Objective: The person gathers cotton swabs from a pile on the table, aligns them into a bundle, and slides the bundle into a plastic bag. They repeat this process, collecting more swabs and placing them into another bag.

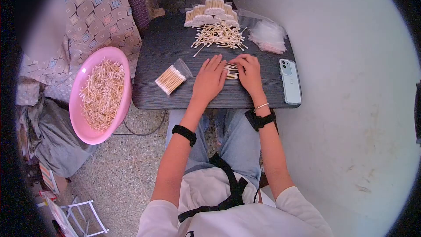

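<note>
A dark table [166, 48] is sitting in front of the person. A pink bowl [120, 57] full of swabs is sitting on the floor to its left. A phone [290, 81] is lying at the table's right edge. A loose pile of swabs [219, 35] is lying at the far side, with a packed bag [171, 79] nearer. The left hand [209, 79] is lying flat, fingers spread. The right hand [249, 72] is curling its fingers down. Both are touching a small bunch [231, 71] lying between them on the table.
</note>
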The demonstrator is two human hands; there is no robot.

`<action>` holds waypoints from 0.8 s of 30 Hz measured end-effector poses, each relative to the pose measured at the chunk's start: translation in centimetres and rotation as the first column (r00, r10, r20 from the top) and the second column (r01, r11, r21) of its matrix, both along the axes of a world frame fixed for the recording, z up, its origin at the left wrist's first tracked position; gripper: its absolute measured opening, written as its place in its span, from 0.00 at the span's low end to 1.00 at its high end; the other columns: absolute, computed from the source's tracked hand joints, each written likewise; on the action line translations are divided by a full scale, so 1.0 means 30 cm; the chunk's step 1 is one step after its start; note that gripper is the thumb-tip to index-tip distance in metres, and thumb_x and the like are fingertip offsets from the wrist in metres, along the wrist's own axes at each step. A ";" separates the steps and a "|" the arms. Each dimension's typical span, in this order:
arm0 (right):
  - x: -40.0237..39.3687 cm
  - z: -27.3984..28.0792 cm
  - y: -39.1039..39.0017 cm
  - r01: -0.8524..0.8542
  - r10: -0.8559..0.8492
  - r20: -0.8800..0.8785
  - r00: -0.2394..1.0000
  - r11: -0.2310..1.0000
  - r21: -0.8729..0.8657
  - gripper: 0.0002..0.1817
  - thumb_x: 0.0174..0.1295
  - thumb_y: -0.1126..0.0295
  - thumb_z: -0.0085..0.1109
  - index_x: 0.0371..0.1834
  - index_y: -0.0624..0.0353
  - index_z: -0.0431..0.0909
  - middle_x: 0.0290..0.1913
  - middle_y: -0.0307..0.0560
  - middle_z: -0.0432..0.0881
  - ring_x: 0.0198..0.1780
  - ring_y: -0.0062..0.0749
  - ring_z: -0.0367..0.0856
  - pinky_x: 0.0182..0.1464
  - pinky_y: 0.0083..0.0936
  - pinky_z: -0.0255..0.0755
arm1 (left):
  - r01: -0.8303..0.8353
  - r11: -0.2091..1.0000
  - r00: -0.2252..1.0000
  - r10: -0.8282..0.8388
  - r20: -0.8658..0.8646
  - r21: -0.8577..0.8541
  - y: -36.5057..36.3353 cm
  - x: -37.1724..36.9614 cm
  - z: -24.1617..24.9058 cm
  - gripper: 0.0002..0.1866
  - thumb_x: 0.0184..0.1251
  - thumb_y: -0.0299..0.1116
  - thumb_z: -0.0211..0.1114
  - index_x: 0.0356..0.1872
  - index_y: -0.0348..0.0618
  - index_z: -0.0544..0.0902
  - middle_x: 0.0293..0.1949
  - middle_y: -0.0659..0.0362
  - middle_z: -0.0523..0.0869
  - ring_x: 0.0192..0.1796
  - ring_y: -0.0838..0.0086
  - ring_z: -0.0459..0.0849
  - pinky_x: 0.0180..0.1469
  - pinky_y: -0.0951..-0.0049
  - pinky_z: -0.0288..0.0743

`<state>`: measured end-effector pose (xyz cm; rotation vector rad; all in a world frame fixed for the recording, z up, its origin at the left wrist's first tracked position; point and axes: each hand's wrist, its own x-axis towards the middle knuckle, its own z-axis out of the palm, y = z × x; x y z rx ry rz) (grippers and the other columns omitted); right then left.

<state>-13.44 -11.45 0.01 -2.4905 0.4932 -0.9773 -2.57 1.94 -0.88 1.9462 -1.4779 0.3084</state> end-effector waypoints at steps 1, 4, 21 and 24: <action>-0.001 0.002 -0.001 -0.014 0.014 0.003 1.000 1.000 0.007 0.10 0.61 0.77 0.55 0.40 0.53 0.85 0.44 0.46 0.80 0.50 0.45 0.74 0.56 0.37 0.68 | 0.001 1.000 1.000 -0.001 -0.018 0.003 0.000 0.002 -0.002 0.17 0.72 0.34 0.55 0.56 0.36 0.78 0.63 0.46 0.77 0.66 0.54 0.74 0.70 0.58 0.65; 0.004 -0.004 -0.013 -0.005 0.003 0.074 0.997 0.999 0.039 0.11 0.61 0.79 0.53 0.41 0.55 0.84 0.45 0.46 0.80 0.50 0.46 0.75 0.56 0.38 0.68 | -0.025 1.000 0.987 0.025 -0.157 -0.002 -0.001 0.007 -0.004 0.17 0.73 0.34 0.55 0.56 0.36 0.78 0.62 0.46 0.77 0.66 0.53 0.74 0.70 0.56 0.65; 0.059 -0.007 0.102 -0.285 0.167 0.257 0.952 0.792 0.540 0.20 0.66 0.81 0.43 0.62 0.61 0.70 0.60 0.52 0.76 0.64 0.41 0.74 0.66 0.31 0.65 | -0.015 0.996 0.999 0.013 0.032 0.092 0.002 0.013 -0.022 0.26 0.75 0.37 0.50 0.67 0.28 0.66 0.68 0.42 0.70 0.73 0.55 0.65 0.74 0.59 0.58; 0.035 0.003 0.093 -0.261 0.142 0.246 0.959 0.782 0.566 0.20 0.67 0.81 0.43 0.62 0.62 0.70 0.61 0.50 0.76 0.63 0.37 0.74 0.66 0.29 0.65 | 0.021 0.994 1.000 -0.022 0.000 0.107 0.007 0.008 -0.012 0.27 0.75 0.36 0.49 0.69 0.29 0.63 0.71 0.42 0.65 0.75 0.51 0.59 0.75 0.57 0.56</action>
